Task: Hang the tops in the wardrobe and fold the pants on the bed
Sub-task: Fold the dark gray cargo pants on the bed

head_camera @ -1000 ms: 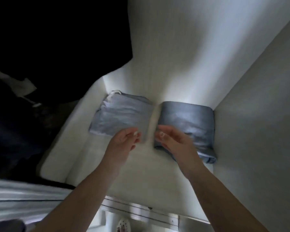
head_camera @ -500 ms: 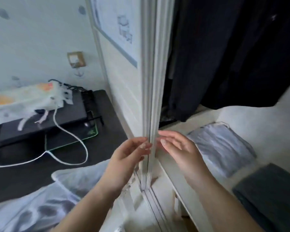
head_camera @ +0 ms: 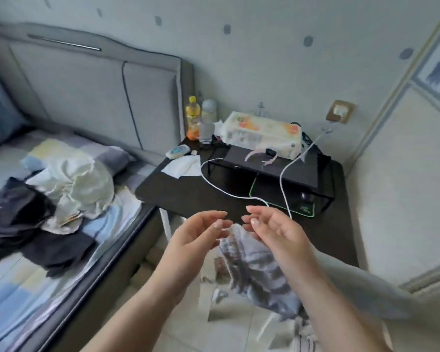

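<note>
My left hand [head_camera: 200, 231] and my right hand [head_camera: 272, 231] hover side by side in front of me with loosely curled fingers, and neither holds anything. They are above the floor, between the bed [head_camera: 23, 288] and the dark side table [head_camera: 188, 191]. On the bed at the left lies a heap of clothes: dark garments [head_camera: 23, 224] and a crumpled white garment [head_camera: 79, 186]. A grey striped cloth [head_camera: 259, 270] shows below my hands, blurred. The wardrobe door [head_camera: 404, 186] fills the right edge.
The side table carries a black stand [head_camera: 272, 166], a tissue pack [head_camera: 262, 134], bottles [head_camera: 193, 118], a remote and a white cable [head_camera: 229, 194] running to a wall socket [head_camera: 339, 111]. A grey padded headboard [head_camera: 87, 92] stands behind the bed. Pale floor tiles lie below.
My view has swung left from the wardrobe shelf with two folded pants, past the door edge, to the bed and side table. Both hands stayed empty in front of me.
</note>
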